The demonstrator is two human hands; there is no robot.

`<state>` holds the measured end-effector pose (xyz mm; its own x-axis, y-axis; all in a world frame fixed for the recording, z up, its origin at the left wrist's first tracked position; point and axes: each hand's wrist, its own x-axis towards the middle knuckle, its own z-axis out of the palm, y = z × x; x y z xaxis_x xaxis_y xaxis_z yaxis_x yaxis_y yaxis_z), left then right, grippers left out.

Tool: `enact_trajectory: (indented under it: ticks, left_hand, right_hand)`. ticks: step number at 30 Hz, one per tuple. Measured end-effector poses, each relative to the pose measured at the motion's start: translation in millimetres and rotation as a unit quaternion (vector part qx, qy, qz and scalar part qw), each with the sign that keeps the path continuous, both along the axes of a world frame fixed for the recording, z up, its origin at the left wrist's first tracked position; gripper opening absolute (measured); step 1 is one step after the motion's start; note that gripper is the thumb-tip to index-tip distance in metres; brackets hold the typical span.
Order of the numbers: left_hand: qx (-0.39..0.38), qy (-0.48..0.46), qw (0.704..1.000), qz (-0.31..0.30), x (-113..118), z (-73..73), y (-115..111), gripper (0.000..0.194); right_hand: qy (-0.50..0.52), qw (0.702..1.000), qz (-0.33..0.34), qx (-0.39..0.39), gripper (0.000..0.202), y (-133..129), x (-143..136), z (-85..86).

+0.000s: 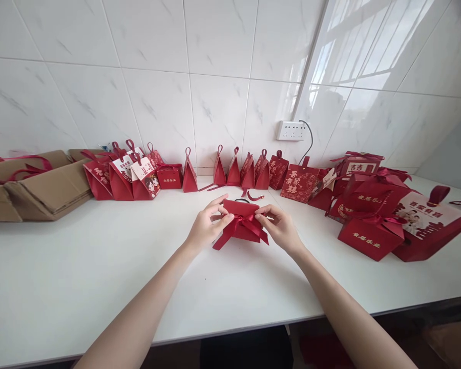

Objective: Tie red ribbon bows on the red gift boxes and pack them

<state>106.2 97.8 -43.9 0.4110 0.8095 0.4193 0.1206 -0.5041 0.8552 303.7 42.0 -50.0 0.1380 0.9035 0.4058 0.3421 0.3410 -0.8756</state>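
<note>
A small red box [241, 207] stands on the white table [138, 277] in front of me, with a red ribbon bow [244, 221] tied across its front. My left hand [209, 223] pinches the bow's left loop between thumb and index finger, its other fingers spread. On the other side, my right hand [278, 225] pinches the right loop. Two ribbon tails hang down over the box front, one slanting left and one right. Just behind the box lie a dark cord and a short piece of red ribbon [255, 197].
Several red gift boxes [169, 177] line the tiled wall. At the left is an open cardboard box [49, 189] with red ribbons. More red boxes [371, 238] cluster at the right. A white power strip [291, 131] with a dark cable hangs on the wall.
</note>
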Motion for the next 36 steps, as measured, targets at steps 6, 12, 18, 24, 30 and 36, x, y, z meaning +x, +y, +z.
enact_trajectory:
  ticks: [6, 12, 18, 24, 30, 36]
  left_hand:
    - [-0.015, -0.022, 0.999, -0.023, 2, -0.7, -2, 0.02]
    - [-0.027, -0.022, 0.999, -0.027, 3, -1.1, -3, 0.022]
    - [-0.034, -0.034, 0.998, -0.041, 6, -2.4, -6, 0.022]
    - [0.012, -0.023, 0.999, -0.02, 11, -2.2, -6, 0.02]
    - [-0.016, -0.043, 0.999, 0.005, 5, -1.0, 0, 0.023]
    - [-0.016, -0.04, 0.999, 0.015, 5, 2.7, 0, 0.023]
  right_hand:
    - [-0.024, 0.999, -0.032, 0.033, 0.027, 2, -1, -2.9]
    - [-0.035, 0.997, -0.041, 0.046, 0.026, 6, -1, -4.6]
    - [-0.025, 0.998, -0.035, 0.046, 0.027, 10, 2, -5.3]
    - [-0.003, 0.999, 0.001, 0.052, 0.033, 12, 4, -4.7]
    - [-0.006, 0.998, 0.026, 0.051, 0.032, 8, 2, -4.3]
    - [-0.04, 0.998, 0.024, 0.039, 0.029, 5, 4, -3.4]
